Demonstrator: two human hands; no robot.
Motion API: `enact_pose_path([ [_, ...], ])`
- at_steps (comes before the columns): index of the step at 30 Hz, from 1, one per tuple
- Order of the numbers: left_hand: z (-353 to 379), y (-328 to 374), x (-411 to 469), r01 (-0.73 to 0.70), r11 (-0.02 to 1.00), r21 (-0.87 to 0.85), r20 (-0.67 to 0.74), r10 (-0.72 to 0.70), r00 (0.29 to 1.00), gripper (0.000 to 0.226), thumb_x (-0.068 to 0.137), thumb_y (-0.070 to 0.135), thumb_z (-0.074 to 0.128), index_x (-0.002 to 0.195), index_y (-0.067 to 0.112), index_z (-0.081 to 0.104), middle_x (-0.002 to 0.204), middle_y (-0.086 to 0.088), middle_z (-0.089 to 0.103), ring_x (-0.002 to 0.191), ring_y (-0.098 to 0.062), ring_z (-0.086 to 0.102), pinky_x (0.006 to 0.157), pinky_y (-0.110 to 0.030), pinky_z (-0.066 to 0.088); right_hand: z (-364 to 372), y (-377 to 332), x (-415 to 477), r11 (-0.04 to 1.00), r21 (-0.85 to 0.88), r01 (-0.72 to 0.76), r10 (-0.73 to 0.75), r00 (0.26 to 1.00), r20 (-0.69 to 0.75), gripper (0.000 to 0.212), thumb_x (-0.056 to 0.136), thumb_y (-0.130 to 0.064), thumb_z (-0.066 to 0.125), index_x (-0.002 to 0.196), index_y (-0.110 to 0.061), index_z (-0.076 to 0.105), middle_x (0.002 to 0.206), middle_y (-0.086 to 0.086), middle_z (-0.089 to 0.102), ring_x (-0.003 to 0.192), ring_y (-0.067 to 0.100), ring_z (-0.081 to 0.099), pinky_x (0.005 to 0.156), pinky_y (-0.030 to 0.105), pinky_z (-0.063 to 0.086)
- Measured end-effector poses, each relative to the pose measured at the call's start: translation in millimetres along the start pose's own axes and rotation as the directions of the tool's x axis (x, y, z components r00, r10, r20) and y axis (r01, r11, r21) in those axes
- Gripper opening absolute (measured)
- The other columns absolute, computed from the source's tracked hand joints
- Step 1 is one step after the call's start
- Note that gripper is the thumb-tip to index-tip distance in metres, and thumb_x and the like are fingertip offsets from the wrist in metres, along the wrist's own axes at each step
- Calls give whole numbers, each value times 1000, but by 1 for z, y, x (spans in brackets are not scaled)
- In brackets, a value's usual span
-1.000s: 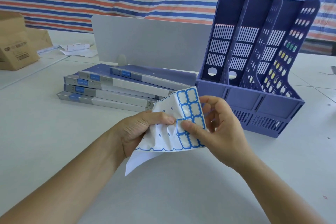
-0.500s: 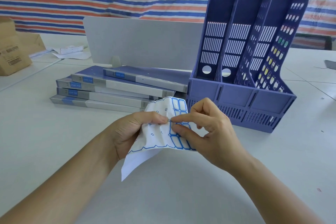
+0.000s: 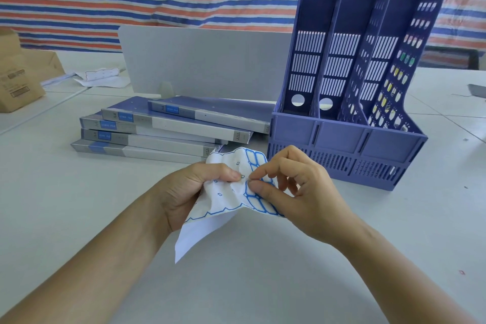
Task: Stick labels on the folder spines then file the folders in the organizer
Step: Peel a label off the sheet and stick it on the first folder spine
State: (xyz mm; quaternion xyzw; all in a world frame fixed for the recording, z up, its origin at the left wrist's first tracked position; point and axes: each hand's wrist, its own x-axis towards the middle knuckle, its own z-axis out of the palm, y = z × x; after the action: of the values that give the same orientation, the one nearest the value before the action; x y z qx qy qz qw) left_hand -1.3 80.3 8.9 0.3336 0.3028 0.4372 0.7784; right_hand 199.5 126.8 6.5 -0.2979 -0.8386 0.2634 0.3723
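A crumpled white label sheet [image 3: 223, 198] with blue-bordered stickers is held above the table. My left hand [image 3: 184, 192] grips its left side between thumb and fingers. My right hand [image 3: 297, 192] pinches a sticker's edge at the sheet's middle with thumb and forefinger. Behind the hands lie several blue-and-grey folders [image 3: 168, 129] in a fanned stack, spines facing me. To the right stands an upright blue organizer [image 3: 347, 139] with three slots, all without folders.
A grey divider panel [image 3: 205, 60] stands behind the folders. Cardboard boxes [image 3: 18, 73] sit at the far left, with loose papers [image 3: 102, 77] beside them. A striped tarp hangs as the backdrop. The white table [image 3: 249, 271] stretches toward me.
The sheet has been folded down and crumpled more. My right thumb and forefinger have moved from the sheet's right edge to pinch at its middle. The view has shifted slightly.
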Motion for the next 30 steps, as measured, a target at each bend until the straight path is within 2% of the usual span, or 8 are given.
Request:
enact_pose_path([
  [6,-6,8,-4,-1,958,287,-260,79,962,51,73,7,68,123,-1,64,128,-26,61,110,-39,61,104,-47,44,3,-2,1,996,79,-43,43,999,5,14,88,-25,72,85,-38,69,92,-9,54,76,12,53,68,13,40],
  [9,-7,10,-5,27,947,320,-340,88,936,49,70,4,72,119,2,67,123,-24,66,117,-42,61,106,-51,44,7,-2,2,977,198,-78,97,991,-92,17,91,-23,68,83,-37,65,94,-7,59,78,13,56,68,20,44],
  [13,4,5,-5,49,872,487,-414,181,892,40,74,1,79,113,7,69,107,-15,75,99,-35,71,92,-50,55,3,-3,7,894,437,-103,202,962,-185,4,91,-29,66,87,-28,67,89,-3,69,75,14,60,68,23,47],
  [16,10,-1,-3,73,640,765,-399,382,833,41,69,32,88,104,24,69,96,3,77,87,-18,74,83,-42,60,0,-1,8,830,532,-170,291,945,-151,11,90,-29,65,89,-19,70,72,-14,63,65,3,53,64,16,44],
  [19,-3,-5,2,159,236,959,-275,632,724,54,69,67,72,110,34,63,110,17,64,100,-6,61,85,-29,52,1,4,8,767,577,-280,376,925,-51,13,93,-28,64,92,-17,71,74,-10,63,71,6,54,65,22,46],
  [22,-22,-1,5,171,-108,979,1,847,531,44,87,54,53,117,22,62,116,9,56,111,-8,46,91,-24,37,3,7,7,708,611,-354,447,894,0,12,93,-28,64,92,-19,72,73,-9,61,74,10,53,68,26,45],
  [25,-41,8,7,280,-200,939,81,919,386,41,82,11,60,123,12,59,125,-8,55,119,-26,47,95,-40,43,6,7,6,687,604,-405,493,870,22,12,94,-26,63,92,-18,71,74,-9,62,75,11,55,68,28,44],
  [30,-92,38,-9,581,-289,761,26,908,417,67,72,-11,58,136,5,49,145,-23,44,139,-41,35,106,-58,34,10,5,2,671,588,-452,533,845,41,14,96,-23,59,87,-16,68,75,0,58,73,14,54,66,28,43],
])
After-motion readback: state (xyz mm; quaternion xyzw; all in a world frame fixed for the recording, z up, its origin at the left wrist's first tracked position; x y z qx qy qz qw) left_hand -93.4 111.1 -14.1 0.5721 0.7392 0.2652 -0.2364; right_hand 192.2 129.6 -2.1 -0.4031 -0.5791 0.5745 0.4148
